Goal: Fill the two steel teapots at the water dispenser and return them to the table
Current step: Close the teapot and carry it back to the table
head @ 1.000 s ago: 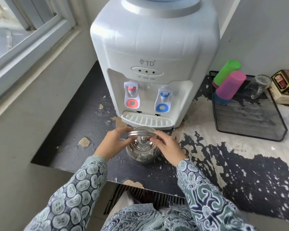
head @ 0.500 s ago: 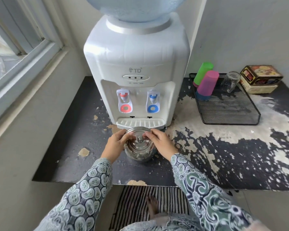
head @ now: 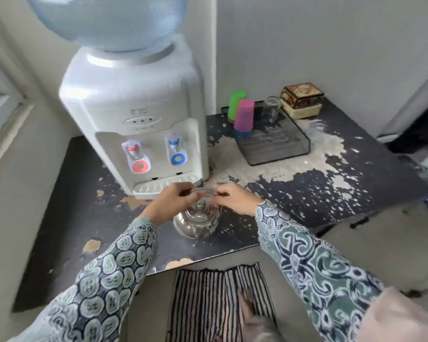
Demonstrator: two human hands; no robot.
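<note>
Both hands are up over the teapot (head: 197, 222), and each one pinches an end of its thin wire handle (head: 203, 191). The left hand (head: 176, 199) holds the left end. The right hand (head: 235, 197) holds the right end. The fingers are closed tight on the wire. The hands are a little apart, with the handle between them.

The teapot is shiny steel with its lid on. It sits on the dark, chipped counter (head: 307, 193), right under the hands.

Just past the hands is the white dispenser (head: 134, 114), with its drip tray (head: 163, 185) close to the fingers. Above the left hand is the red tap (head: 134, 150); beside it is the blue tap (head: 174, 145).

Far off past the right hand is a black tray (head: 277, 150) with a pink cup (head: 244, 114), a green cup (head: 235, 101) and a glass (head: 271, 108). A box (head: 302, 98) sits beside it.
</note>
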